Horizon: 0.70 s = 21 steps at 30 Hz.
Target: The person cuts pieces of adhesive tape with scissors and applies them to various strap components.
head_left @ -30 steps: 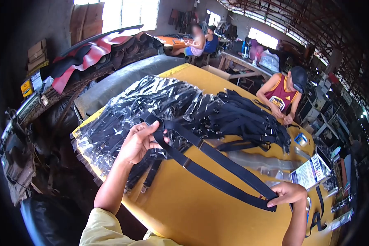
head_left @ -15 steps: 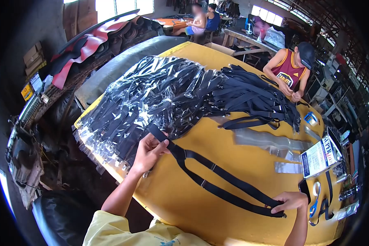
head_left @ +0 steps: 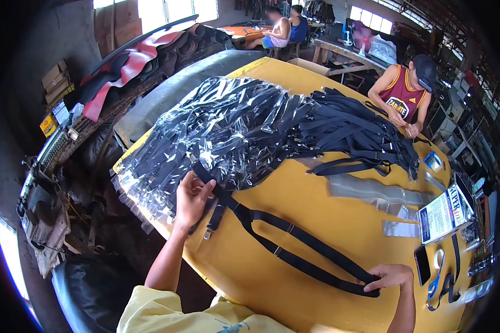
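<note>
Black elastic suspenders (head_left: 294, 244) stretch flat between both hands on yellow table (head_left: 339, 222).

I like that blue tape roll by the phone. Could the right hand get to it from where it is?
Probably yes. The right hand pins the black suspender strap's end beside the blue tape roll; only bare yellow table and a dark phone lie between.

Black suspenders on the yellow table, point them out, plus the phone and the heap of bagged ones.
black suspenders (head_left: 294, 261), head view, on the lower strap's middle.
phone (head_left: 421, 265), head view, on its dark screen.
heap of bagged suspenders (head_left: 216, 122), head view, on the shiny plastic at its middle.
</note>
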{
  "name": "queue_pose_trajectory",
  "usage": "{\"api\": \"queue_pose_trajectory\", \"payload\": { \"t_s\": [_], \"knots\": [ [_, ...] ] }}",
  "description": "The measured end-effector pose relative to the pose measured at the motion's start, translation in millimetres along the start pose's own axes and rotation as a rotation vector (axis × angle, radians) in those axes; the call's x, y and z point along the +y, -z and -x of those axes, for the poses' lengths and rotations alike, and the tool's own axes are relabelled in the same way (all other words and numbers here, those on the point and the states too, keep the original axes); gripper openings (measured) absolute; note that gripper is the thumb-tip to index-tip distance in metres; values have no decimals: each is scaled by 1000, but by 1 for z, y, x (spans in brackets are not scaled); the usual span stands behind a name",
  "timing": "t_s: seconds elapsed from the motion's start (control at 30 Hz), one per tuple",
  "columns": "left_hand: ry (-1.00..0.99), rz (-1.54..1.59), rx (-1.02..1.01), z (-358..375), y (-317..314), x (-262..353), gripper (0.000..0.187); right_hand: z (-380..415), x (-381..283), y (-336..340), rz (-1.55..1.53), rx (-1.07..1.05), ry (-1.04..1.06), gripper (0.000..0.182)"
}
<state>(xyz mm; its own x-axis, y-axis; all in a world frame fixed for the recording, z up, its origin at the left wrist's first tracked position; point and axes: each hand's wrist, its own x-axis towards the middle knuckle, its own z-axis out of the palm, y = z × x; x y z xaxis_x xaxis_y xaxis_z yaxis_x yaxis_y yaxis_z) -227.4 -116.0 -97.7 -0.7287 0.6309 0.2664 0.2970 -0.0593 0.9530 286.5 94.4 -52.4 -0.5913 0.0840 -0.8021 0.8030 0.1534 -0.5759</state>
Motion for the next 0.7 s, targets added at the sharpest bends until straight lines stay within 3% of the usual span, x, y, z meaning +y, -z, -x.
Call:
{"api": "queue_pose_trajectory", "payload": {
  "t_s": [0.03,0.1,0.13,0.23,0.33,0.4,0.47,0.53,0.67,0.7],
  "knots": [
    [6,0,-4,2,2,1,22,1,-6,-2,-13,17,24,34],
    [-94,-865,110,5,3,14,32,2,-6,-1,-47,36,37,34],
    [-46,-971,104,5,3,15,44,-3,2,-1,-36,37,76,33],
    [-53,-1164,198,7,-2,16,41,-6,12,-3,12,75,98,32],
    [-504,-925,126,16,-27,39,30,-5,4,-3,43,105,89,32],
    [-733,-694,-333,39,-57,58,38,-4,4,-4,14,97,69,32],
    [-852,-651,-771,61,-85,72,65,-6,9,-1,8,77,90,33],
    [-872,-668,-1038,70,-105,49,74,-5,6,-1,18,108,81,33],
    [-901,-710,-1112,74,-121,18,69,10,7,-5,145,213,144,33],
    [-928,-698,-1122,72,-122,19,69,17,3,-5,68,197,10,33]
  ]
}}
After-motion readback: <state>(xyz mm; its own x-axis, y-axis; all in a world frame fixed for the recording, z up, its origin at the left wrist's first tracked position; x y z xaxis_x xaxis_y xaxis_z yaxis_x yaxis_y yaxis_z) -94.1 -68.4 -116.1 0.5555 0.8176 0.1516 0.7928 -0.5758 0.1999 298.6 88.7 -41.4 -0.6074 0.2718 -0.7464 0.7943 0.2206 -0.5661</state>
